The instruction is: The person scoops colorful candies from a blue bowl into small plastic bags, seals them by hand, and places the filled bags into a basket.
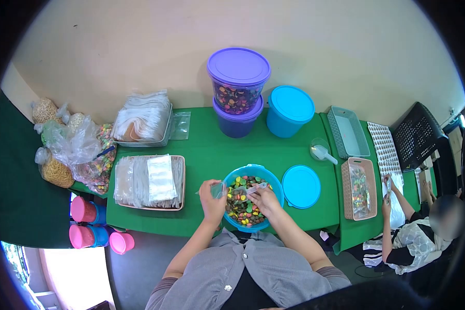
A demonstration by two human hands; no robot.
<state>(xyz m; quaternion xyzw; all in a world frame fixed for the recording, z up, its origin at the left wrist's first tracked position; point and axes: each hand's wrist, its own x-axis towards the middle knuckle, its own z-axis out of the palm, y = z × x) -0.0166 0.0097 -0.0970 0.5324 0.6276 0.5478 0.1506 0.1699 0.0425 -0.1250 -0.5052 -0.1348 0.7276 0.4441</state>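
My left hand [212,202] is at the left rim of a blue tub [280,192], its fingers closed around a small clear plastic bag [218,190]. My right hand [265,200] reaches over the tub and grips the pale handle of a plastic scoop [256,188]. The scoop's clear bowl points left toward the bag and is hard to make out against the contents. Colourful round snack pieces [246,209] in green, yellow, red and brown fill the tub.
A blue lid [301,187] lies right of the tub, near another scoop [323,153]. Baskets of clear bags [160,178] stand left. Lidded tubs [238,67] stand at the back. Bagged snacks [72,147] sit far left. At right, a co-worker [418,243] handles a packet beside a basket [347,206].
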